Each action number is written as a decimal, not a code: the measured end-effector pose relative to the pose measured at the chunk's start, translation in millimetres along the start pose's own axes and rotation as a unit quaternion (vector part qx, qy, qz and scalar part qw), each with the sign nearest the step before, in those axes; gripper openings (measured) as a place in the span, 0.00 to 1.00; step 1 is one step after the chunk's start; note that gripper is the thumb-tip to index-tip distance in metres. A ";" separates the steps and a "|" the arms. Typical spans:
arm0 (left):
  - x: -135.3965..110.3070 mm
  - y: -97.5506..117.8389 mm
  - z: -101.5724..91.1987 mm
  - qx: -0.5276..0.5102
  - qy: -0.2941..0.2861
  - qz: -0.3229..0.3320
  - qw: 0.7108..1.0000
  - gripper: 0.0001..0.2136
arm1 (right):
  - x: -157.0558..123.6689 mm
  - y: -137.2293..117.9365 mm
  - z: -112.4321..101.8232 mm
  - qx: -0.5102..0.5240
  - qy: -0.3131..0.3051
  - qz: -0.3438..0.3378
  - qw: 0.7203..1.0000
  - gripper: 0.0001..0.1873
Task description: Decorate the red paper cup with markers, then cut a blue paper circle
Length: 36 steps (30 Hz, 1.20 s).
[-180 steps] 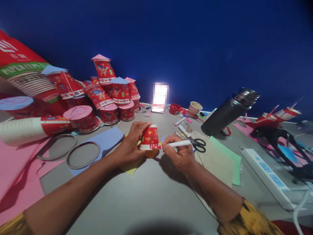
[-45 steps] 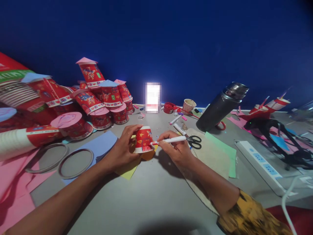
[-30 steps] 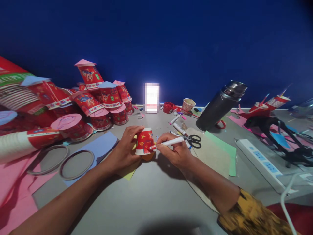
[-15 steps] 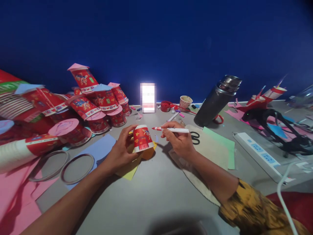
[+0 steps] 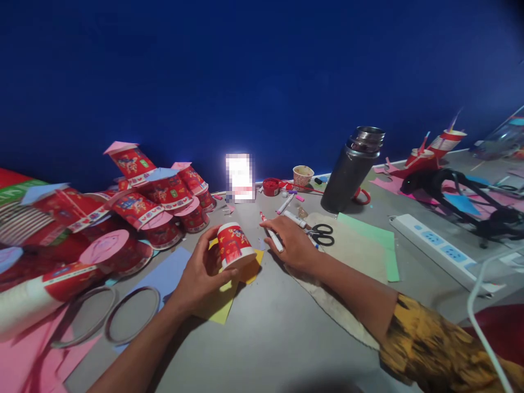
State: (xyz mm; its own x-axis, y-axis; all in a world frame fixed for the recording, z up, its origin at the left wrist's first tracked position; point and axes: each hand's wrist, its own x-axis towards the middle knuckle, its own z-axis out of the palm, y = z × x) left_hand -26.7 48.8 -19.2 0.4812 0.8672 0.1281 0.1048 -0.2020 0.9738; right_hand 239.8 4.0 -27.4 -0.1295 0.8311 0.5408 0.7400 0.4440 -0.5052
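Note:
My left hand [image 5: 204,265] is wrapped round a red paper cup [image 5: 235,245], which is printed with yellow stars and figures. The cup is upside down and tilted, its white rim low and toward the right. To the right of it, low over the table, my right hand [image 5: 292,243] has its fingers closed on a white marker [image 5: 273,239] whose red tip points away from me. A second white marker [image 5: 295,219] lies just beyond that hand. Black-handled scissors [image 5: 323,234] lie on a beige cloth beside it.
At left, red paper cups [image 5: 151,188] with paper tops are stacked near two tape rings [image 5: 133,315]. A dark flask [image 5: 352,169] stands behind the beige cloth [image 5: 360,273]. A power strip [image 5: 442,251] is at right. A lit screen [image 5: 240,177] stands by the blue wall.
My right hand has moved down to the table, and the marker has swung from lying level to pointing away from me. The cup is tilted a little more. The view has shifted slightly.

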 end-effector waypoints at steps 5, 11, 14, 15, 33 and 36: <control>-2.0 -5.1 1.0 0.029 -0.011 0.017 0.999 0.42 | -1.4 -24.9 -11.4 0.115 0.063 -0.038 0.991 0.06; -3.6 -4.3 1.6 0.072 -0.027 0.049 0.996 0.42 | -5.4 -57.8 -22.0 0.265 0.103 0.051 0.957 0.01; -3.7 -1.2 2.2 0.082 -0.024 0.060 0.994 0.41 | -5.7 -58.8 -19.1 0.237 0.072 0.002 0.969 0.01; -3.8 -0.5 2.5 0.086 -0.024 0.062 0.994 0.40 | -5.5 -57.6 -18.0 0.224 0.068 -0.014 0.972 0.01; -4.0 -7.4 1.2 0.162 -0.024 0.151 0.975 0.39 | -5.0 -50.2 -12.6 0.178 0.070 -0.102 0.976 0.02; -3.5 -8.6 0.7 0.166 -0.024 0.157 0.973 0.40 | -4.9 -50.1 -13.4 0.167 0.082 -0.093 0.978 0.03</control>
State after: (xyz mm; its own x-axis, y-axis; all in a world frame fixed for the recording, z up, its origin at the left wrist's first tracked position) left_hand -28.6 47.1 -28.2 0.5735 0.7190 0.3925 0.2189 -0.5962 0.7724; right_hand 212.2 -26.8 4.3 -0.1135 0.6726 0.7313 0.4534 0.6899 -0.5642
